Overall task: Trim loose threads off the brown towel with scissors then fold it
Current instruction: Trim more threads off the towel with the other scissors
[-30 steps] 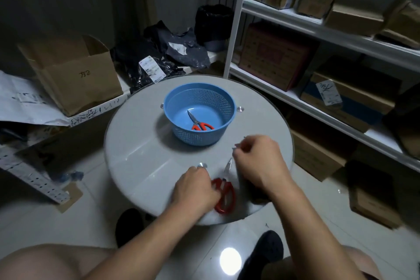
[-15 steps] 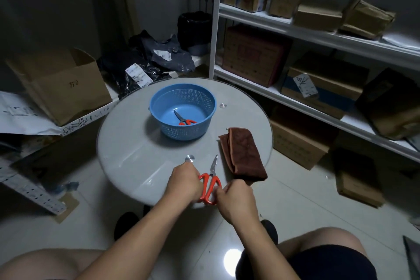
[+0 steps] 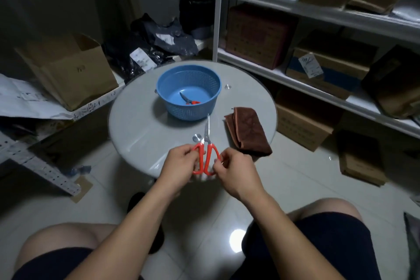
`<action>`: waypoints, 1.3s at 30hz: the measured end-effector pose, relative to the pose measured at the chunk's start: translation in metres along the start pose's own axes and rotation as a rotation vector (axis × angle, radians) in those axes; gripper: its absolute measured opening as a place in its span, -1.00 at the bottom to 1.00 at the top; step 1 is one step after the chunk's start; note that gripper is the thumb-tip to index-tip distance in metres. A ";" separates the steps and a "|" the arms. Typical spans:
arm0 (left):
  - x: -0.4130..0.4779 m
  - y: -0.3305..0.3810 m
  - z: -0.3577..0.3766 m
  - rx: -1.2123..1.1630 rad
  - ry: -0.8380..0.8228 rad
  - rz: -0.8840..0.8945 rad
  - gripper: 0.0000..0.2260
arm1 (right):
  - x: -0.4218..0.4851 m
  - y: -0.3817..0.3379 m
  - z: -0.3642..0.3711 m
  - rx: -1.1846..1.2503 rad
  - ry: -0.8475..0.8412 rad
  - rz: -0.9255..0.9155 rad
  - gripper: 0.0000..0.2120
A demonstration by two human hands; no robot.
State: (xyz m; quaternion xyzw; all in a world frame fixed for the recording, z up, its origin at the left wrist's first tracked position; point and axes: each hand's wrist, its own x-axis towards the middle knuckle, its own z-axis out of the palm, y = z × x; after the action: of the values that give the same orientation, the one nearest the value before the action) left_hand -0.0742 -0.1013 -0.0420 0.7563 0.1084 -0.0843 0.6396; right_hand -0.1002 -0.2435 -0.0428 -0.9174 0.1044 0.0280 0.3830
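Note:
The brown towel (image 3: 248,131) lies folded on the right side of the round white table (image 3: 141,134). Both hands hold the red-handled scissors (image 3: 206,154) over the table's near edge, blades closed and pointing away from me. My left hand (image 3: 179,167) grips the left handle loop and my right hand (image 3: 236,171) pinches the right loop. The towel sits just right of the scissors, apart from both hands.
A blue plastic basket (image 3: 188,91) stands at the table's middle with a second small pair of red scissors (image 3: 189,99) inside. White shelving (image 3: 318,88) with cardboard boxes runs along the right. An open cardboard box (image 3: 68,70) and black bags (image 3: 154,45) sit at the left and back.
My right hand left the towel, which now lies folded on the table, and took the scissors' right handle. The scissors have lifted from the table, held by both hands.

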 end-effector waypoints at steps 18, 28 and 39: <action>0.003 0.016 -0.010 0.080 -0.052 0.076 -0.68 | -0.005 0.001 -0.021 -0.034 0.086 -0.139 -0.81; 0.007 0.020 -0.019 0.086 -0.021 0.117 -0.55 | 0.023 0.036 -0.061 0.133 0.539 0.138 -0.75; 0.001 0.030 -0.021 0.118 -0.145 0.159 -0.51 | 0.050 0.045 -0.066 0.545 0.122 0.284 -0.83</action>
State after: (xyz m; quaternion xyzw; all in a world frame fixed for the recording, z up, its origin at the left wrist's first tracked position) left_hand -0.0650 -0.0856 -0.0106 0.7909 -0.0038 -0.0940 0.6047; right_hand -0.0630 -0.3299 -0.0340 -0.7571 0.2581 -0.0028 0.6002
